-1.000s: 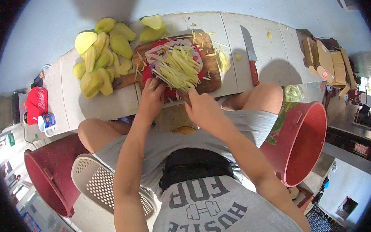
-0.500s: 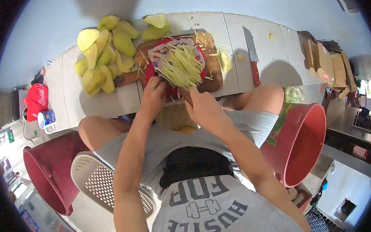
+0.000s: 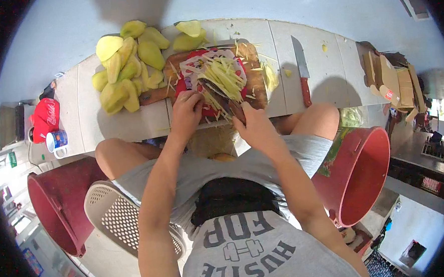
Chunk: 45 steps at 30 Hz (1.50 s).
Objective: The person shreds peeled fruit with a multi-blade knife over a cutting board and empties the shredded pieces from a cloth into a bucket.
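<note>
My right hand [image 3: 256,122] is closed around the handle of a knife [image 3: 218,94], whose dark blade points up and left beside a heap of pale green shredded strips [image 3: 224,74]. The strips lie on a red and white patterned cloth [image 3: 183,84], spread over a wooden cutting board [image 3: 258,86]. At the board's near left edge, my left hand [image 3: 187,110] has its fingers curled together close to the blade; whatever they may hold is hidden. Peeled green mangoes [image 3: 150,55] are piled left of the board.
A second knife with a red handle [image 3: 306,91] lies on the tiled surface [image 3: 282,45] to the right. A mug [image 3: 56,141] stands at far left. Red bins [image 3: 364,176] flank my legs, with a perforated basket [image 3: 113,219] at left. Cardboard boxes [image 3: 397,81] are far right.
My right hand has moved slightly right, and more of the knife blade now shows, at the left of the strips. My left hand has moved slightly right and down.
</note>
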### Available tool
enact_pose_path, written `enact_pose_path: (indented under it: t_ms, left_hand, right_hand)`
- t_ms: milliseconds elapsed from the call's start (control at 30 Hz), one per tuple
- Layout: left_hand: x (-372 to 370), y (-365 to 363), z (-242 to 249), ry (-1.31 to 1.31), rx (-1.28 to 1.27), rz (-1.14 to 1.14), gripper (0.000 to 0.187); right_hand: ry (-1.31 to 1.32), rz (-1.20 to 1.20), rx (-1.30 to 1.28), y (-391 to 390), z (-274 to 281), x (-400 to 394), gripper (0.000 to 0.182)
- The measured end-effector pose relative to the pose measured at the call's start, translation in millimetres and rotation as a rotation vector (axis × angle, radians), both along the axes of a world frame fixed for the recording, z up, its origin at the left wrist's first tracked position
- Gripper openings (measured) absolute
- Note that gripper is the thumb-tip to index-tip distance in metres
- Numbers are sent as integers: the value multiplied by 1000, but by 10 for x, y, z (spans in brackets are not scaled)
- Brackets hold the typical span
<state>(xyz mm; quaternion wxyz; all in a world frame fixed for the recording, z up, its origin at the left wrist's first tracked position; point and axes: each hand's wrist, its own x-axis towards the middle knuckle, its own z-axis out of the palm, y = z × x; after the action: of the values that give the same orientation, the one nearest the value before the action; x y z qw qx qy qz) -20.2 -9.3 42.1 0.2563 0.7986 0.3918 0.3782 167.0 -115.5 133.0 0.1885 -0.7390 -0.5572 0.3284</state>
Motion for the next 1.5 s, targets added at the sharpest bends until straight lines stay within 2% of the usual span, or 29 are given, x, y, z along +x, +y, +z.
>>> enact_pose_path:
  t_ms: [200,300,433,500,633,800,867,967,1067,1133,1267,1333,1500]
  left_hand:
    - [-10,20,-51,87,38,-20,12]
    - [-32,42,-23,119,92,-54,13]
    - [-61,38,-33,153,85,-93,15]
    - [-50,29,-54,129,82,-102,17]
    - [-58,-25,-41,113,70,-55,21]
    - [-55,-29,17,122,104,-68,20]
    - [-75,-59,53,125,77,-53,19]
    - [-36,-14,45,118,117,-35,20]
    - [-43,-22,9,116,39,-26,21]
    - [-7,-63,16,-27,-47,40,21]
    - [67,-10,84,-47,28,42,23]
    - [41,37,56,100,80,-58,23]
    - [19,55,17,112,49,-76,29]
  right_hand:
    - [-175,134,-149,58,224,-166,29]
    - [-206,148,-133,41,-17,-257,28]
    - [-133,104,-123,49,54,-243,28]
    - [-199,139,-148,75,214,-265,28]
    - [-137,108,-157,14,-17,-302,28]
    - [-159,116,-120,14,163,-327,27]
    - [-154,118,-107,-4,-53,-318,27]
    - [-175,122,-81,4,-58,-269,27]
    - [-165,111,-95,-7,220,-297,27]
    - [-145,102,-113,-14,310,-300,27]
    - [-214,71,-97,23,363,-265,28]
    - [-245,86,-123,51,396,-287,28]
    - [-250,102,-144,50,380,-338,27]
